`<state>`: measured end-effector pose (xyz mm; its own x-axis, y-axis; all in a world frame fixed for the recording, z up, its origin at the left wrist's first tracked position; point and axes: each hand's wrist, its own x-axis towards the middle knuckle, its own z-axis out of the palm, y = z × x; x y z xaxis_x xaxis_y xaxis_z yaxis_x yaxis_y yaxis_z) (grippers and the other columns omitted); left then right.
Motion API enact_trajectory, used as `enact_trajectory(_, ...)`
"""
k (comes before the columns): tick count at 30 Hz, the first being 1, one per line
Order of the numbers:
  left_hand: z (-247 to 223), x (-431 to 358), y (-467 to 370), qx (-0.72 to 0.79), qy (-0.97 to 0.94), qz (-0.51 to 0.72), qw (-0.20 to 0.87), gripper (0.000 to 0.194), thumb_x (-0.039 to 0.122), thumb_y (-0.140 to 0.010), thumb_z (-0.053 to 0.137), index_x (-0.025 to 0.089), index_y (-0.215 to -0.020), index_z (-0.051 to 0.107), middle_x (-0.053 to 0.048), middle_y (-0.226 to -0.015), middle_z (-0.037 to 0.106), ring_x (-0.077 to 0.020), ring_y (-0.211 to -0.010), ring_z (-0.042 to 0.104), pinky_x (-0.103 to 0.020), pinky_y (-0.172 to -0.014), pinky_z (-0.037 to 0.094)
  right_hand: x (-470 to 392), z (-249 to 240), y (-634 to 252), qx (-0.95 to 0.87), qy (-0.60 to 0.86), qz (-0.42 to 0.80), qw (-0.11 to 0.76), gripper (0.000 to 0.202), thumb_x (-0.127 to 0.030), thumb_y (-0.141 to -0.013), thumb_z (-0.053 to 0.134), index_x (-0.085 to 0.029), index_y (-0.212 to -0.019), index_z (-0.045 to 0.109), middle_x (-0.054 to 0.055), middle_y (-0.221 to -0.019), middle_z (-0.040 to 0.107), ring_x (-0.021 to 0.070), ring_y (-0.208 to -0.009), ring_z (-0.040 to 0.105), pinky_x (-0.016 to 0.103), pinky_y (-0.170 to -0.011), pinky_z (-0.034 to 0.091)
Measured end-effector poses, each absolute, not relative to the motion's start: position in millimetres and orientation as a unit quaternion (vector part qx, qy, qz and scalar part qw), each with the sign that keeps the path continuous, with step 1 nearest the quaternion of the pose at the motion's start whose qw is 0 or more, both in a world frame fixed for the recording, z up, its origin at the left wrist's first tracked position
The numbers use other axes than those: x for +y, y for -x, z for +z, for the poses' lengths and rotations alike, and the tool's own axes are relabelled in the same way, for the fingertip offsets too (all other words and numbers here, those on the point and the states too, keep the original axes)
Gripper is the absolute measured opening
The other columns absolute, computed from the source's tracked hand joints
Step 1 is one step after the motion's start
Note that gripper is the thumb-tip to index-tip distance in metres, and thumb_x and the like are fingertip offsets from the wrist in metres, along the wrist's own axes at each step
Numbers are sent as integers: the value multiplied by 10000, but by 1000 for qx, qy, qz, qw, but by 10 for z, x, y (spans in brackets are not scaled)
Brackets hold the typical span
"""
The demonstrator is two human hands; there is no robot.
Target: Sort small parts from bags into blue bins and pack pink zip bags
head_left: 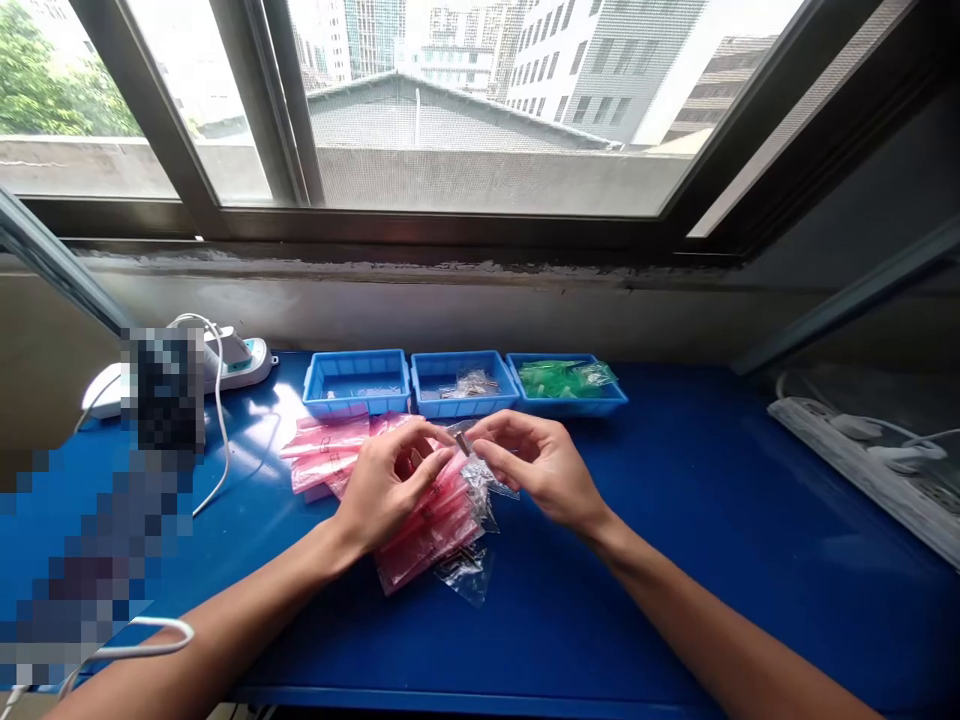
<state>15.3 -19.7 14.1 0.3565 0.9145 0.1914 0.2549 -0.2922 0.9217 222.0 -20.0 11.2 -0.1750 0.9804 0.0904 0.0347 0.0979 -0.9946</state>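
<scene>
Both hands meet over a pile of pink plastic bags (431, 545) with dark print. My left hand (386, 485) has its thumb and fingers curved toward each other, its fingertips at a small clear plastic bag (463, 442) with a dark metallic piece in it. From the other side my right hand (544, 470) pinches the same clear bag between thumb and fingers. Below the fingertips, more clear bags with small metal parts (480, 485) lie on the pink ones. Another clear bag (466, 575) sticks out at the pile's lower right edge.
Three blue trays stand in a row behind the pile: the left tray (356, 405) with a few thin parts, the middle tray (457, 408) with small bagged parts, the right one with green bags (559, 378). Power strips (247, 372) and white cables flank the blue table (675, 480).
</scene>
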Motion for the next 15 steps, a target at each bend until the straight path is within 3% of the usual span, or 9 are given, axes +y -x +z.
enact_trajectory(3, 106, -196, -152, 419, -698, 397, 424, 218, 357, -957, 662, 150, -937, 726, -23, -732, 677, -136, -607, 563, -242, -567, 432, -234, 88, -2164, -572, 431, 536, 447, 291, -432, -794, 869, -181, -841, 727, -5, -696, 683, 106, -527, 544, 220, -463, 432)
enact_trajectory(7, 71, -195, -148, 429, -690, 409, 416, 244, 365, -945, 688, 147, -844, 730, -37, -709, 702, -147, -615, 596, -246, -575, 460, -240, 103, -2187, -646, 459, 465, 395, 311, -458, -880, 784, -173, -768, 732, 35, -752, 709, 144, -621, 602, 251, -535, 472)
enact_trajectory(10, 73, -196, -145, 428, -685, 415, 418, 274, 369, -942, 697, 141, -793, 729, -51, -724, 726, -149, -627, 615, -247, -587, 480, -243, 116, -2218, -687, 466, 394, 393, 296, -427, -922, 731, -176, -769, 765, 66, -801, 742, 185, -708, 659, 274, -590, 509)
enact_trajectory(15, 97, -193, -143, 429, -687, 412, 417, 277, 363, -944, 694, 134, -792, 730, -57, -741, 730, -147, -633, 612, -241, -576, 467, -259, 112, -2224, -703, 457, 370, 400, 262, -378, -942, 704, -172, -823, 813, 67, -788, 754, 184, -681, 669, 274, -573, 506)
